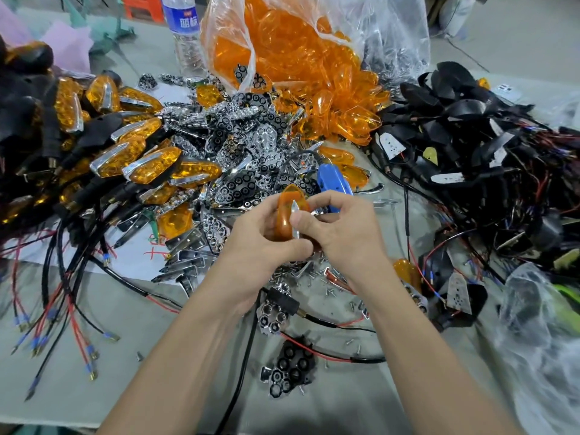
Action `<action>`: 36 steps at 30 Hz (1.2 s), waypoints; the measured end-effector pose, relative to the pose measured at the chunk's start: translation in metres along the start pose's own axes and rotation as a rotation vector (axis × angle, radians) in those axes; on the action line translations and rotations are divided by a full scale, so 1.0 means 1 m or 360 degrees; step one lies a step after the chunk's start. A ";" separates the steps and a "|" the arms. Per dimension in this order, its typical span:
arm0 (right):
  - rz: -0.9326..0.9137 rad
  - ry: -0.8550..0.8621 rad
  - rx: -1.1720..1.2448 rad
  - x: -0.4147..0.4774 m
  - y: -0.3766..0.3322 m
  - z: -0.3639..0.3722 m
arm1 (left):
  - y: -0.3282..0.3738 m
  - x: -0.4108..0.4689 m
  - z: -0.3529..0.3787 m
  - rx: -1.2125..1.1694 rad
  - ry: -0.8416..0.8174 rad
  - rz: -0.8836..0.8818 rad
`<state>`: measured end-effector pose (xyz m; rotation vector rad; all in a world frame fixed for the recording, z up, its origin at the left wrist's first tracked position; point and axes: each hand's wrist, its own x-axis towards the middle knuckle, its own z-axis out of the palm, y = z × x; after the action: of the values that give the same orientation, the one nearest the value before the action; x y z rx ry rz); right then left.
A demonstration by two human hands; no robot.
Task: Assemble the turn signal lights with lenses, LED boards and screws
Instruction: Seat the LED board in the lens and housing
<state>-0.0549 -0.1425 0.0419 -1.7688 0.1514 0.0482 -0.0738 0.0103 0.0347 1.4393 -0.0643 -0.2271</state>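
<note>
Turn signal light (286, 215), amber with a chrome strip, is held upright over the counter (78, 387) at centre. The left hand (263, 243) curls round its lower body and the right hand (345, 227) pinches its chrome edge. A blue tool (329, 183) lies just behind.

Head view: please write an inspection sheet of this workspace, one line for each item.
Surface: grey table, mostly covered by parts.
Job's things: orange lens in the hands; bag of lenses; chrome reflectors; finished lights; black housings; loose screws.
Clutter: water bottle, blue tool.
Hands: left hand and right hand both grip the orange lens.
Cables: red and black wires spread over the table's left.
Surroundings: red stool behind the table.
</note>
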 end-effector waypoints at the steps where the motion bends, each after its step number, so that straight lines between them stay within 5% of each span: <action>1: 0.0005 0.0009 -0.0007 -0.001 0.001 0.002 | 0.000 0.000 0.000 0.0096 0.0043 0.0019; 8: 0.0053 0.0047 0.0123 -0.005 0.014 0.017 | -0.001 0.005 0.010 0.0256 0.0365 0.0040; 11: -0.0036 0.0007 -0.0010 -0.008 0.015 0.026 | -0.004 0.004 0.021 0.0754 0.0609 0.0318; 16: -0.0055 0.0019 0.0063 -0.009 0.023 0.013 | 0.004 0.000 0.003 0.0893 0.0138 0.0252; 20: 0.0071 0.0110 0.0098 -0.008 0.021 0.007 | 0.009 0.004 -0.057 0.1293 0.1100 0.0001; 22: 0.0137 0.0120 0.0084 -0.005 0.016 0.015 | 0.005 0.004 -0.078 0.1448 0.1247 -0.0132; 29: 0.0015 -0.0280 0.0048 -0.004 0.008 0.050 | -0.009 0.014 -0.100 0.1250 0.0947 -0.0302; 36: -0.0212 -0.0173 -0.0432 -0.017 0.007 0.086 | -0.011 0.024 -0.099 0.1637 0.0723 -0.0277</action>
<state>-0.0686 -0.0583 0.0199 -2.0382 -0.0547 0.0714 -0.0338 0.1006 0.0086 2.4928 0.3690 0.0180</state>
